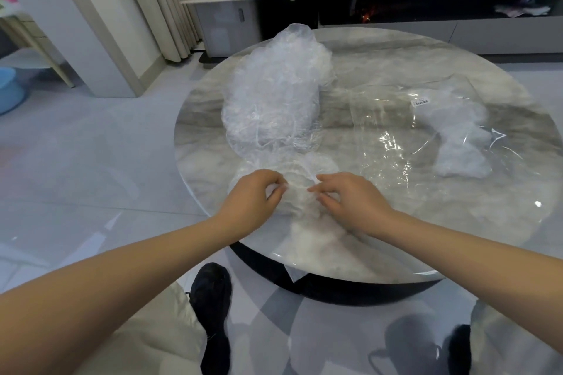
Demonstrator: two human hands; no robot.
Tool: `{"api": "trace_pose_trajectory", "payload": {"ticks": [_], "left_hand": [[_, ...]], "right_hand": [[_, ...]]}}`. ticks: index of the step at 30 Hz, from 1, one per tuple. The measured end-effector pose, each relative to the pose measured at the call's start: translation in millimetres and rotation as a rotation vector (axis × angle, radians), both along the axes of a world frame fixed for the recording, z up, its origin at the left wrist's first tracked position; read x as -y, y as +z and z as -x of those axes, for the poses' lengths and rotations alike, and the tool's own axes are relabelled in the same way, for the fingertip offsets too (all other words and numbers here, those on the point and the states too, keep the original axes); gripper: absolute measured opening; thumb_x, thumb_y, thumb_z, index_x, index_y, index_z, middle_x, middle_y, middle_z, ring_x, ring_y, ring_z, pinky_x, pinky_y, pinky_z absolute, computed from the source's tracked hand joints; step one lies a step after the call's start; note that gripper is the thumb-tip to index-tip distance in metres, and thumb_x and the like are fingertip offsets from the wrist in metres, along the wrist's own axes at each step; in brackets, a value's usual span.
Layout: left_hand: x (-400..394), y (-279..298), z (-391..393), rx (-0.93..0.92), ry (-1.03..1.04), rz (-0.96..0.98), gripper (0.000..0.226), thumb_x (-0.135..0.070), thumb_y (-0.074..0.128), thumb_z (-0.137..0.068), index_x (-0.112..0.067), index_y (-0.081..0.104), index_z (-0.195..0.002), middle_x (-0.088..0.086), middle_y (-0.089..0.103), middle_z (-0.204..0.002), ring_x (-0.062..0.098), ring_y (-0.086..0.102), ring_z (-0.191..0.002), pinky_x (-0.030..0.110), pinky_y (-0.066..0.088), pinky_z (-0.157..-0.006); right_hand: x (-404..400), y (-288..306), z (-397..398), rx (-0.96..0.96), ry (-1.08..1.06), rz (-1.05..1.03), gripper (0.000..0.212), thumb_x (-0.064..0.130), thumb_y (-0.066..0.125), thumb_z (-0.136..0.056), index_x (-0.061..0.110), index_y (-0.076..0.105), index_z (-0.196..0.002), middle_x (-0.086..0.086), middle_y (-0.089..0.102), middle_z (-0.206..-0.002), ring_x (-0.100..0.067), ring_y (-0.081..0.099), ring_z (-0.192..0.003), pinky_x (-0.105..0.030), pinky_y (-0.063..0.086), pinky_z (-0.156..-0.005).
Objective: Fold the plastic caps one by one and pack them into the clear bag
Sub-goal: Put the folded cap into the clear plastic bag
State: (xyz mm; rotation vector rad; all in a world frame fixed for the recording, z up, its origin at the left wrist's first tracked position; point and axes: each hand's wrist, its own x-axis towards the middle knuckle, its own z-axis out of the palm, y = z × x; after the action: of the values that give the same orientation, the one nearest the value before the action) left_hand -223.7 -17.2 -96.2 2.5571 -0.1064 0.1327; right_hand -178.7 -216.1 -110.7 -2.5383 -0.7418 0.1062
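At the round marble table's (426, 240) six o'clock edge, the left hand (249, 201) and right hand (350, 201) each pinch one crumpled plastic cap (300, 192). The heap of caps (274, 94) rises at eleven o'clock; the clear bag (426, 131) lies at two o'clock, holding folded caps (457, 143).

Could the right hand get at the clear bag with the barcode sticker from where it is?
Probably yes. The right hand pinches a plastic cap, and the clear bag lies flat just beyond it on the table, nothing between them.

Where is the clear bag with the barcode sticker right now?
In the head view, the clear bag lies flat on the table's right side, right of the cap pile.
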Motion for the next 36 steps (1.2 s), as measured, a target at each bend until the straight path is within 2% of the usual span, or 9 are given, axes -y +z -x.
{"api": "trace_pose_trajectory", "payload": {"ticks": [4,6,8,12,20,24,29,33,36], "left_hand": [[-4.6,15.7,6.5,0.191,-0.043,-0.011,0.018,-0.017,0.054,-0.095,-0.01,0.065,-0.107,0.0,0.068,-0.108,0.017,0.062,-0.097,0.02,0.043,-0.083],[-6.2,21.4,14.7,0.168,-0.08,0.002,0.011,-0.018,0.05,-0.096,-0.015,0.059,-0.102,-0.002,0.069,-0.102,0.018,0.063,-0.082,0.031,0.049,-0.075],[-6.4,20.2,24.0,0.079,-0.13,0.008,0.004,-0.021,0.046,-0.096,-0.023,0.048,-0.094,-0.006,0.068,-0.093,0.016,0.058,-0.063,0.035,0.047,-0.064],[-3.7,11.0,32.8,-0.048,-0.147,0.006,0.013,-0.031,0.04,-0.095,-0.023,0.05,-0.094,-0.007,0.067,-0.078,0.015,0.062,-0.068,0.036,0.05,-0.067],[-7.8,-11.5,18.8,-0.293,0.091,0.034,0.02,-0.026,0.04,-0.099,-0.014,0.055,-0.104,0.002,0.066,-0.075,0.022,0.063,-0.068,0.037,0.051,-0.066],[-11.0,-23.6,10.6,-0.234,0.098,-0.086,0.022,-0.028,0.041,-0.1,-0.01,0.053,-0.104,-0.003,0.054,-0.063,0.014,0.05,-0.053,0.026,0.039,-0.05],[-12.5,-29.9,5.5,-0.228,0.075,-0.247,0.023,-0.028,0.038,-0.101,-0.007,0.049,-0.103,0.001,0.056,-0.069,0.017,0.05,-0.057,0.03,0.039,-0.053],[-3.4,-31.3,4.5,-0.219,0.018,-0.429,0.025,-0.032,0.035,-0.101,-0.01,0.044,-0.108,0.008,0.061,-0.093,0.028,0.06,-0.077,0.037,0.045,-0.065],[-0.2,-33.6,3.3,-0.191,-0.001,-0.503,0.027,-0.034,0.034,-0.101,-0.011,0.043,-0.113,0.007,0.061,-0.1,0.029,0.061,-0.083,0.035,0.045,-0.067]], "right_hand": [[-5.7,11.7,1.6,0.198,0.017,-0.207,0.037,0.035,0.044,-0.089,0.017,0.073,-0.103,-0.003,0.066,-0.119,-0.02,0.057,-0.118,-0.034,0.04,-0.097],[-4.8,16.8,9.5,0.252,0.043,-0.274,0.036,0.032,0.042,-0.089,0.013,0.072,-0.095,0.0,0.071,-0.108,-0.012,0.06,-0.11,-0.021,0.035,-0.094],[-2.5,24.2,20.3,0.144,0.052,-0.334,0.021,0.022,0.047,-0.09,0.015,0.067,-0.084,0.003,0.072,-0.092,0.003,0.059,-0.089,-0.003,0.031,-0.082],[0.7,20.2,30.5,-0.149,0.042,-0.287,0.02,0.014,0.05,-0.094,0.023,0.056,-0.078,0.0,0.067,-0.078,0.002,0.054,-0.059,-0.012,0.038,-0.058],[-5.3,-6.8,20.7,-0.313,-0.141,-0.095,0.012,0.019,0.049,-0.095,0.016,0.06,-0.094,0.011,0.052,-0.065,-0.004,0.049,-0.061,-0.014,0.035,-0.053],[-7.4,-14.1,19.2,-0.282,-0.135,0.062,0.019,0.018,0.045,-0.094,0.015,0.048,-0.113,0.002,0.055,-0.071,-0.021,0.054,-0.071,-0.034,0.042,-0.062],[-12.2,-10.9,23.8,-0.134,-0.058,0.246,0.047,0.008,0.045,-0.093,0.016,0.028,-0.136,-0.006,0.055,-0.098,-0.026,0.055,-0.074,-0.035,0.04,-0.06],[-18.2,-15.0,28.7,0.452,0.147,0.23,0.057,0.001,0.044,-0.069,0.013,0.053,-0.124,-0.008,0.062,-0.105,-0.026,0.053,-0.087,-0.034,0.037,-0.075],[-20.9,-23.7,33.4,0.431,0.335,0.28,0.051,0.018,0.035,-0.08,0.007,0.063,-0.121,-0.009,0.062,-0.126,-0.028,0.052,-0.121,-0.037,0.029,-0.101]]}}
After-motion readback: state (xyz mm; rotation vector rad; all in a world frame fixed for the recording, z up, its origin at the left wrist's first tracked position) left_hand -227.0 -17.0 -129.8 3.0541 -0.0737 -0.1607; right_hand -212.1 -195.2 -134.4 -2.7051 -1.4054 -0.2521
